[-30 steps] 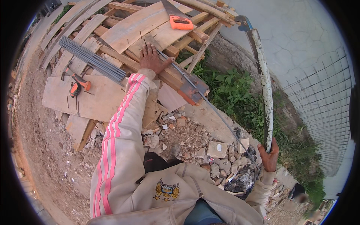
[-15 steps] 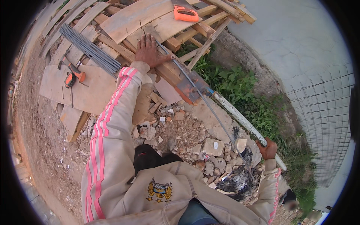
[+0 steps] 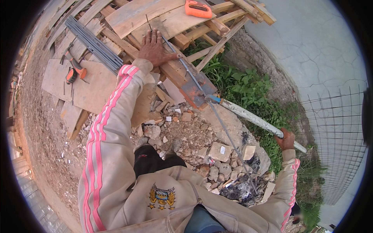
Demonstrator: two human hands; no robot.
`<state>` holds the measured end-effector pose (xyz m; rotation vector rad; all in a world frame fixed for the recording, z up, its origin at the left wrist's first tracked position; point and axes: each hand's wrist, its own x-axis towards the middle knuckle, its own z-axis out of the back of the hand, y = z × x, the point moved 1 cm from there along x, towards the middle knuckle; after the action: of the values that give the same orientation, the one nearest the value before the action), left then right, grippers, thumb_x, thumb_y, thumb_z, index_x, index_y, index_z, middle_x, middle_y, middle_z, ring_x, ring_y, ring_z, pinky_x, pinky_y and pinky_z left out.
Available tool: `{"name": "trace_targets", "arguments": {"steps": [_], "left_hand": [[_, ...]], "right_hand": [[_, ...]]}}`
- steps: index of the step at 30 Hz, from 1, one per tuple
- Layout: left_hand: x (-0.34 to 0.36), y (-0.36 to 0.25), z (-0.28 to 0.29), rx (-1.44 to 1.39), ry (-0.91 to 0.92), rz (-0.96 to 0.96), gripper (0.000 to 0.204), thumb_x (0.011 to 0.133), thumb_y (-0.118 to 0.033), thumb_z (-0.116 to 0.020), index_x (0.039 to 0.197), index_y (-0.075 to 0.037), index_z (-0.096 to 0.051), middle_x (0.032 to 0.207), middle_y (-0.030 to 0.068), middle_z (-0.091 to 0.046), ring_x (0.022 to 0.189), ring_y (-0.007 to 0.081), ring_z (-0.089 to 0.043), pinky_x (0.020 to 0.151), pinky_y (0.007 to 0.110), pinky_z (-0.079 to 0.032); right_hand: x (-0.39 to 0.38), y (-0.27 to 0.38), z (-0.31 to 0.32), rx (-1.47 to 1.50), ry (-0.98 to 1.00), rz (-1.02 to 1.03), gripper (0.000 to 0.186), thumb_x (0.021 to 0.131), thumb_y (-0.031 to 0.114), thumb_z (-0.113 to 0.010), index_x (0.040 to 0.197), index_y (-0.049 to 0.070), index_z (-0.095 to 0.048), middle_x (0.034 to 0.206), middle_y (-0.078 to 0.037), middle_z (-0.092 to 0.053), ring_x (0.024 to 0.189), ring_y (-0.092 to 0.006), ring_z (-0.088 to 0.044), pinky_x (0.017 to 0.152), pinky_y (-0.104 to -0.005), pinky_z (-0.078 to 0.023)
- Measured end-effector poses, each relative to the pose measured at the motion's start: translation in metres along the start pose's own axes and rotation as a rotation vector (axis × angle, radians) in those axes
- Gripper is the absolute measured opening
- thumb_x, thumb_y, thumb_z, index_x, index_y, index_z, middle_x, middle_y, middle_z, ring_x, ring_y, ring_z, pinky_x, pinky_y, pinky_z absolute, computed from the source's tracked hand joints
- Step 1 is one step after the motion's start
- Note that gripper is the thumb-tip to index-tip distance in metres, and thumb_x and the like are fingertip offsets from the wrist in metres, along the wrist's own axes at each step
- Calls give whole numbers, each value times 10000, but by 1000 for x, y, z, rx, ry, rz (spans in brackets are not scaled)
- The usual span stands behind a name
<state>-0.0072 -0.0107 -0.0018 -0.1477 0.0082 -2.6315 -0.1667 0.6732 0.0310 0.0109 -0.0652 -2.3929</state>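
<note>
My left hand (image 3: 157, 50) lies flat with fingers spread on a wooden beam (image 3: 173, 73), its thumb resting on a long grey steel rod (image 3: 229, 141). From the beam the rod runs across a dark metal plate (image 3: 198, 89) and slants down over the rubble. My right hand (image 3: 286, 139) is wrapped round a long white pipe handle (image 3: 252, 116), near its lower right end. The pipe's blue metal head (image 3: 212, 98) meets the rod just past the plate's edge; whether it hooks round the rod cannot be made out. A thin upright nail (image 3: 148, 22) stands beyond my left fingertips.
An orange-handled saw (image 3: 198, 8) lies on the boards at the top. To the left are a bundle of steel rods (image 3: 93, 42), a hammer (image 3: 74, 62) and a tape measure (image 3: 71, 75). Broken rubble (image 3: 186, 132) covers the ground; wire mesh (image 3: 334, 143) leans at the right wall.
My right hand and the pipe have swung up and to the right. The blue head now meets the rod, where before it sat beside it. My left hand stays on the beam.
</note>
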Motion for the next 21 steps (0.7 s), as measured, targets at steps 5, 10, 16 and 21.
{"name": "trace_targets", "arguments": {"steps": [5, 10, 16, 21], "left_hand": [[-1, 0, -1, 11, -22, -11, 1355, 743, -932, -531, 1572, 99, -238, 1665, 289, -173, 1563, 443, -98, 1273, 515, -112], [-2, 0, 1, 17, -18, -19, 1360, 751, -936, -512, 1566, 115, -231, 1658, 298, -186, 1560, 451, -104, 1267, 523, -131], [1, 3, -6, 48, -56, -26, 1355, 747, -937, -516, 1560, 114, -254, 1650, 300, -205, 1558, 448, -122, 1265, 530, -144], [1, -3, -5, 46, -86, -48, 1352, 743, -945, -506, 1556, 111, -271, 1642, 300, -228, 1551, 447, -153, 1261, 533, -155]], "right_hand": [[37, -22, 3, 23, -3, 133, 286, 745, 201, -821, 927, 77, -637, 802, -185, -666, 788, -438, -653, 688, -517, -508], [86, -41, -7, -60, 76, 140, 448, 717, 31, -786, 1132, 72, -624, 1064, -184, -677, 997, -426, -641, 847, -514, -509], [159, -34, -12, -93, -126, 250, 445, 694, -39, -747, 1095, 82, -596, 1069, -161, -636, 1011, -420, -615, 857, -511, -500], [168, -41, -31, -117, -129, 226, 422, 698, -64, -722, 1070, 85, -590, 1038, -155, -622, 1002, -416, -599, 852, -507, -490]]}}
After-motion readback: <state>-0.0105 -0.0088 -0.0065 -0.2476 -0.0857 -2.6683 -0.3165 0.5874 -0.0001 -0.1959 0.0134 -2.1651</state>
